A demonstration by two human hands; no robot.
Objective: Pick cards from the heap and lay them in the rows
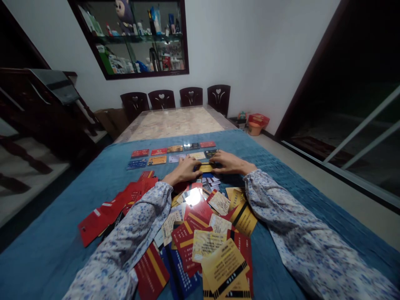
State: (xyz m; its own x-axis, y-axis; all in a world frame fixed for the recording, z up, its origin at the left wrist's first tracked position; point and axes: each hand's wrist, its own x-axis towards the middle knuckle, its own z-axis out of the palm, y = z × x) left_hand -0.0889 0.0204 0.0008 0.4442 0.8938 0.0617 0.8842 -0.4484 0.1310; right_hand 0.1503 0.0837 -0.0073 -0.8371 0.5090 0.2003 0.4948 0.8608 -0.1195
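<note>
Between my left hand (185,170) and my right hand (227,162) is a yellow card (206,167) with a dark stripe, pinched at its two ends by my fingers. It lies low over the far edge of a loose pile of red, gold, blue and white cards. Nearest me in that pile is a gold card (225,266). Beyond my hands, cards are laid out in two rows, among them an orange card (156,160), a blue card (136,163) and a red card (208,144). My fingertips partly cover the nearer row. Overlapping red cards (109,214) spread beside my left forearm.
A blue cloth (71,208) covers the near part of the table, with bare marble tabletop (178,121) past it. Several dark chairs (161,100) stand at the far end. A glass-shelved cabinet (145,76) is set in the wall; a red-topped bucket (254,128) sits on the floor.
</note>
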